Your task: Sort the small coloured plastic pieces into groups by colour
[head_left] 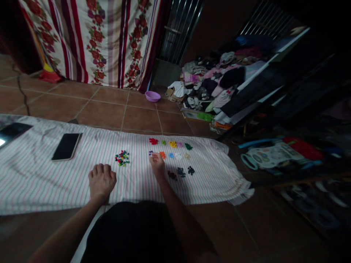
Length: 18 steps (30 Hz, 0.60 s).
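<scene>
A mixed pile of small coloured pieces [122, 158] lies on the striped cloth [137, 182]. My left hand [101, 179] rests on the cloth just left of and nearer than that pile, its fingers curled, with nothing visible in it. My right hand [157, 163] is pinched beside a few dark blue pieces [150, 153] and the orange pieces [162, 155]; whatever its fingertips hold is too small to make out. Separate colour groups lie around it: red [153, 141], yellow [172, 144], dark green [188, 146], light blue [171, 155], white [178, 156], brown [172, 175] and black [191, 170].
A phone [66, 147] lies on the cloth at the left, with another dark device [13, 132] at its far left end. On the tiled floor beyond stand a purple bowl [153, 96] and a heap of clothes [214, 80]. A rack [301, 179] is at the right.
</scene>
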### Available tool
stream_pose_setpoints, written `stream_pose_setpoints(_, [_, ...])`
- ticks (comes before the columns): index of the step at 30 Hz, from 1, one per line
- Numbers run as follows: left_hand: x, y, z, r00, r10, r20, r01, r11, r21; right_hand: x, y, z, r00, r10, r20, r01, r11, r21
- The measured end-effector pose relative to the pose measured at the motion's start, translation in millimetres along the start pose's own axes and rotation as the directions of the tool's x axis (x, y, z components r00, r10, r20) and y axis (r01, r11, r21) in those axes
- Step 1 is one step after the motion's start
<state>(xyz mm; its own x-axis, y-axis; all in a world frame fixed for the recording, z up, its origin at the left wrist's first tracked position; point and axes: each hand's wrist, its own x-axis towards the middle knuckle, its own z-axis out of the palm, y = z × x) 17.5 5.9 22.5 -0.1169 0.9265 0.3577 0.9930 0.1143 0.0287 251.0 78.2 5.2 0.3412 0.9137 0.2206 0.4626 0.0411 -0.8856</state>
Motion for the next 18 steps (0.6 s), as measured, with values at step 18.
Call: stream_pose_setpoints(18, [0, 1, 0.6, 0.999, -0.016, 0.030, 0.016, 1.000, 0.001, 94, 55, -142, 0.996, 0.071, -0.059, -0.092, 0.722, -0.686])
